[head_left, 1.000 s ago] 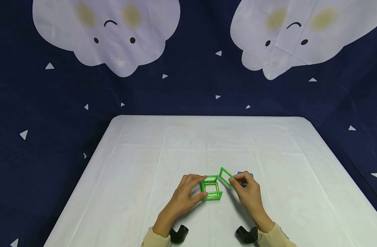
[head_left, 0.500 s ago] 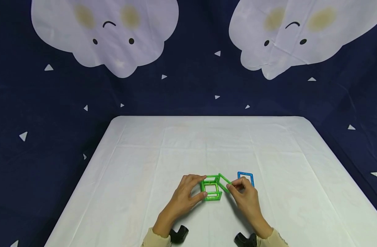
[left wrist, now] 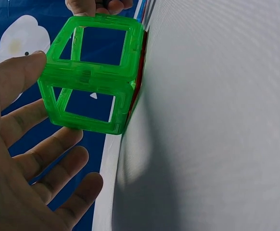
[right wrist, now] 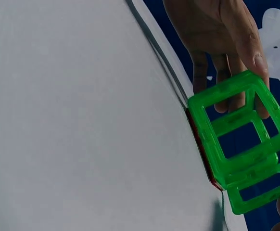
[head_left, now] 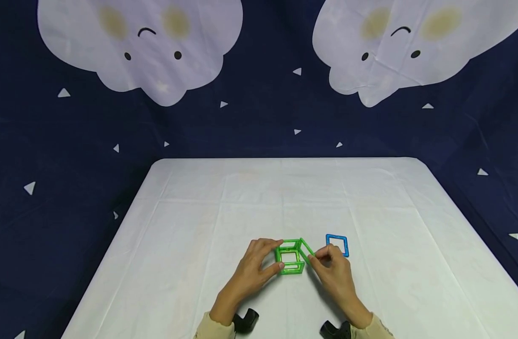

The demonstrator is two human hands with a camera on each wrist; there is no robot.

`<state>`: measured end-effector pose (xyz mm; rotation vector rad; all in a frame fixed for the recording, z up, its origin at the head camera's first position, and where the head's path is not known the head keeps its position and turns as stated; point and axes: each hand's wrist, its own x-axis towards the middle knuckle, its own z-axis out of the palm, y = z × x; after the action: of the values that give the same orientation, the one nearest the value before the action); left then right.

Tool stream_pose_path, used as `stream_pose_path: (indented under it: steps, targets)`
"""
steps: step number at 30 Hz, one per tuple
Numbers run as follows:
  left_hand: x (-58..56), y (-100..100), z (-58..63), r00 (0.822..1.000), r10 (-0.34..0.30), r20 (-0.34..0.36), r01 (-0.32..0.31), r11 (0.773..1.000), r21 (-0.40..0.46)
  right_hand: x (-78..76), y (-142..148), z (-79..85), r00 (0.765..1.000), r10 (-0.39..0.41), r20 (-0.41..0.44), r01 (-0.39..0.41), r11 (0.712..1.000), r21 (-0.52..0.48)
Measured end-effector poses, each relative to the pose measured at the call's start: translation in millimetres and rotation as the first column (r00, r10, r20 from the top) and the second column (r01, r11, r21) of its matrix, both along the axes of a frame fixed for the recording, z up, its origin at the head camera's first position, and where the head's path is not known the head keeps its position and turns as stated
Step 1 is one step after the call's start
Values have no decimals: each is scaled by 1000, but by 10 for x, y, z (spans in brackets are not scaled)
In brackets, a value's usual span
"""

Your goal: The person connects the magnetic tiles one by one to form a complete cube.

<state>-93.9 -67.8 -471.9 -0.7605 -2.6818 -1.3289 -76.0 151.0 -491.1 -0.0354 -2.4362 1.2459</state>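
Green see-through magnetic tiles, square frames, form a small open-topped box (head_left: 292,264) on the white table. Its base edge shows red in the wrist views. My left hand (head_left: 252,267) holds the box at its left side, thumb at the near wall and index finger at the far wall; the other fingers lie fairly straight in the left wrist view. My right hand (head_left: 336,277) pinches another green magnetic tile (head_left: 307,247) by its right end. This tile slants out from the box's far right corner, its left end against the corner. It also shows in the right wrist view (right wrist: 262,198).
A blue square magnetic tile (head_left: 346,247) lies on the table (head_left: 199,212) just beyond my right hand. Black wrist-worn devices (head_left: 246,321) sit at both wrists. Behind the table hangs a dark blue cloth (head_left: 259,127) with white clouds.
My right hand has come left and slightly nearer, bringing its green tile to the box's far right corner and swinging it inward. The blue tile is more exposed. My left hand stays put.
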Motion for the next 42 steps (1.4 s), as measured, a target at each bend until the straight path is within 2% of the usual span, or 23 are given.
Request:
stream_pose_path:
  steps: [5, 9, 14, 25, 28, 31, 36, 38, 42]
  targets:
    - [-7, -3, -4, 1000, -3, 0, 3, 1000, 5, 14, -33, -2, 1000, 25, -19, -24, 999, 35]
    - [-8, -7, -6, 1000, -4, 3, 4, 1000, 5, 32, -45, 2, 999, 46, 3, -46, 998, 46]
    - [-8, -13, -14, 1000, -3, 3, 3, 1000, 3, 41, -29, -4, 998, 64, 25, -65, 998, 18]
    - [-18, -16, -29, 1000, -10, 3, 9, 1000, 13, 66, 5, -16, 990, 131, -45, -132, 991, -12]
    - [-17, -19, -30, 1000, -6, 14, 6, 1000, 11, 49, 45, -6, 981, 177, -78, -178, 984, 1]
    - [-17, -25, -26, 999, -1, 43, 0, 1000, 13, 9, 120, 19, 960, 271, -75, -266, 961, 72]
    - [-17, -49, -7, 995, 14, 98, -16, 1000, 20, -108, 241, 71, 895, 446, 1, -437, 876, 203]
    - [-19, -55, -1, 993, 19, 116, -21, 1000, 19, -161, 259, 96, 871, 490, 27, -483, 848, 219]
    - [-24, -56, 0, 989, 24, 144, -27, 999, 17, -237, 263, 142, 846, 531, 55, -528, 817, 231]
